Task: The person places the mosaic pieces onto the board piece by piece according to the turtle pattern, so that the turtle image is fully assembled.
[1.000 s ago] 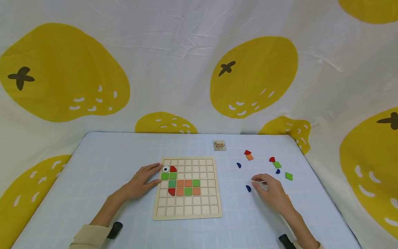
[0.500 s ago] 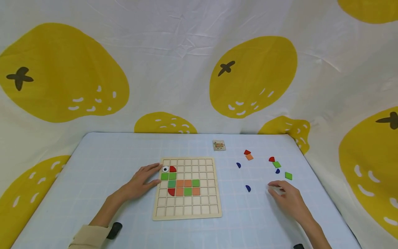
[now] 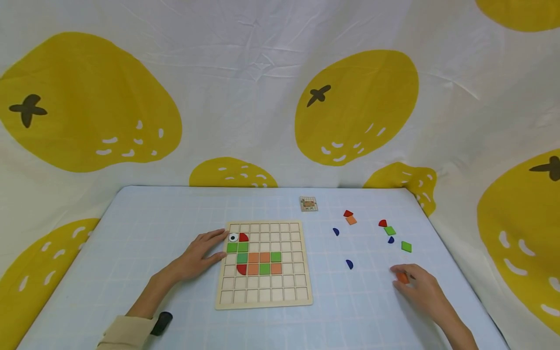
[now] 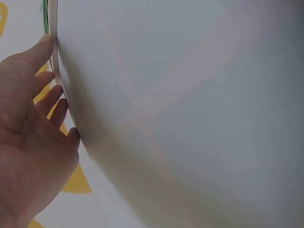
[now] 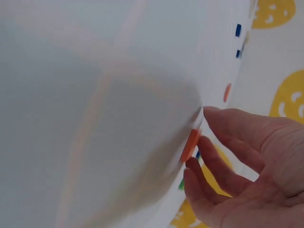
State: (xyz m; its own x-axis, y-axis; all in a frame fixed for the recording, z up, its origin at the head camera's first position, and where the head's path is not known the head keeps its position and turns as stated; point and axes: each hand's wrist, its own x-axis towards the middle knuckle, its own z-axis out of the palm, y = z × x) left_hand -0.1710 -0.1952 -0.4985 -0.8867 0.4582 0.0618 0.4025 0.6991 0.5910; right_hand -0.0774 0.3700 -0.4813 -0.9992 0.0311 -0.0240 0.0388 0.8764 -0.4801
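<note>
In the head view, my left hand (image 3: 195,256) touches the left edge of a wooden grid board (image 3: 294,291), its thumb and fingers spread. On the board, green, orange and red tiles make a pattern with a round eye tile (image 3: 233,237) at its top left. The left wrist view shows that thumb and the fingertips along the rim. At the right, my right hand (image 3: 422,289) hovers low around an orange tile (image 3: 402,278) lying on the table. In the right wrist view, the thumb is apart from this orange tile (image 5: 190,145), and other fingers are close beside it.
Loose on the table's right side lie blue half-round pieces (image 3: 349,264), two red pieces (image 3: 382,223), green tiles (image 3: 406,247) and another orange tile (image 3: 351,220). A small picture card (image 3: 308,204) lies behind the board. A printed fabric backdrop (image 3: 262,97) rises behind the table.
My right hand has moved right and nearer the front, from beside the lower blue half-round piece to the orange tile. My left hand has stayed at the board.
</note>
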